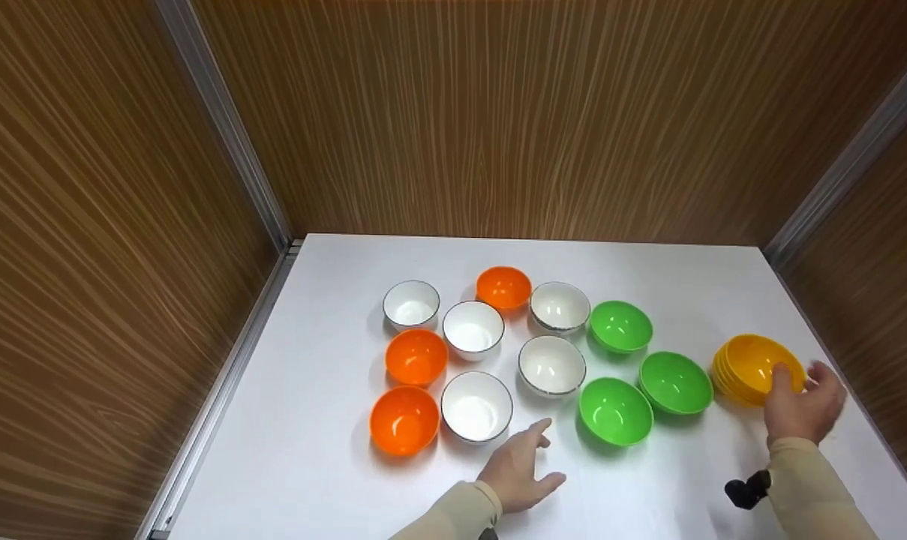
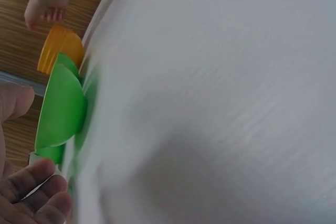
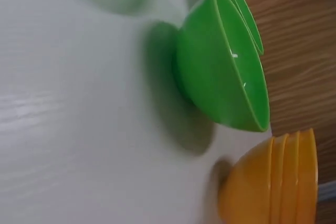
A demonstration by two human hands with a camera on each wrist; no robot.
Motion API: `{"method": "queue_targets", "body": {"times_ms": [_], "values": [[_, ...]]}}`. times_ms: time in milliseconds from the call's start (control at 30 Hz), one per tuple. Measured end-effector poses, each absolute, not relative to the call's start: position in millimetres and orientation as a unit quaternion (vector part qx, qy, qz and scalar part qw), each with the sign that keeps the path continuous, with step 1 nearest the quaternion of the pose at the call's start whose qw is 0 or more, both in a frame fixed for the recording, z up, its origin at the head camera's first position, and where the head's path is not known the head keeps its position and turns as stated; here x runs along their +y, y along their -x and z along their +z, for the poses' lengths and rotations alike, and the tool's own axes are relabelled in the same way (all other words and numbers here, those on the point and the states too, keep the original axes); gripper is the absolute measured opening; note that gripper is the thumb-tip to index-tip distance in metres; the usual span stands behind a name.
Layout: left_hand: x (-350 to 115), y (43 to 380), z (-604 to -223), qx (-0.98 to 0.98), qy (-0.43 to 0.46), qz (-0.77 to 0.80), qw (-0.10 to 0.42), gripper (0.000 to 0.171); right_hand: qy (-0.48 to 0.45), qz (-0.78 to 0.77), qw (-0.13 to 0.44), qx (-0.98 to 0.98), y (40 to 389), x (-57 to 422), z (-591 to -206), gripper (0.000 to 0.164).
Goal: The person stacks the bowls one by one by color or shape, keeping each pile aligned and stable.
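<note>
My left hand (image 1: 519, 471) hovers over the table's front with thumb and fingers spread and nothing between them. It is nearest a white bowl (image 1: 477, 407) and a green bowl (image 1: 616, 411). At the right, a stack of yellow bowls (image 1: 757, 367) stands on the table, nested and upright. My right hand (image 1: 804, 405) is just above its near right rim, thumb and fingers apart. In the left wrist view the right hand (image 2: 46, 10) appears above the yellow stack, seemingly not gripping it. No fingers show in the right wrist view, only the yellow stack (image 3: 273, 187) and green bowls (image 3: 220, 66).
Orange bowls (image 1: 403, 420) stand at the left of the group. More white bowls (image 1: 552, 366) fill its middle, and other green bowls (image 1: 676, 382) stand between them and the yellow stack. Wood-grain panels (image 1: 498, 120) enclose the white table (image 1: 288, 450) at back and sides.
</note>
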State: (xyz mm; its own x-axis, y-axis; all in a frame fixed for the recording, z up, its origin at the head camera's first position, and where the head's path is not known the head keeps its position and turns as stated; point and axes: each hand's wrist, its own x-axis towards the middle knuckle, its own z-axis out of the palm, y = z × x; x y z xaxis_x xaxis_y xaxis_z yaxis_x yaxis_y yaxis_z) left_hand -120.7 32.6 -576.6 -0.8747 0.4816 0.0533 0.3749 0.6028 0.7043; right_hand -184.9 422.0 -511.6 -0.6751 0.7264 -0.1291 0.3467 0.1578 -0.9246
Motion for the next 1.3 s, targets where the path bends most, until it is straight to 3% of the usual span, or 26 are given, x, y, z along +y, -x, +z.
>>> {"method": "queue_targets", "body": {"times_ms": [100, 200, 433, 800, 1300], "values": [[33, 121, -577, 0.889, -0.237, 0.384, 0.083, 0.072, 0.228, 0.468, 0.247, -0.817, 186, 399, -504, 0.044], [34, 120, -577, 0.884, -0.236, 0.393, 0.089, 0.072, 0.082, 0.407, 0.262, -0.871, 187, 377, -498, 0.029], [38, 116, -578, 0.889, -0.248, 0.38, 0.066, 0.072, -0.109, 0.279, 0.141, -0.944, 190, 337, -498, 0.023], [41, 113, -588, 0.893, -0.245, 0.376, 0.027, 0.079, -0.192, 0.162, 0.104, -0.962, 204, 307, -521, 0.029], [40, 117, -598, 0.901, -0.235, 0.364, 0.026, 0.08, -0.173, 0.138, 0.093, -0.971, 215, 304, -533, 0.01]]}}
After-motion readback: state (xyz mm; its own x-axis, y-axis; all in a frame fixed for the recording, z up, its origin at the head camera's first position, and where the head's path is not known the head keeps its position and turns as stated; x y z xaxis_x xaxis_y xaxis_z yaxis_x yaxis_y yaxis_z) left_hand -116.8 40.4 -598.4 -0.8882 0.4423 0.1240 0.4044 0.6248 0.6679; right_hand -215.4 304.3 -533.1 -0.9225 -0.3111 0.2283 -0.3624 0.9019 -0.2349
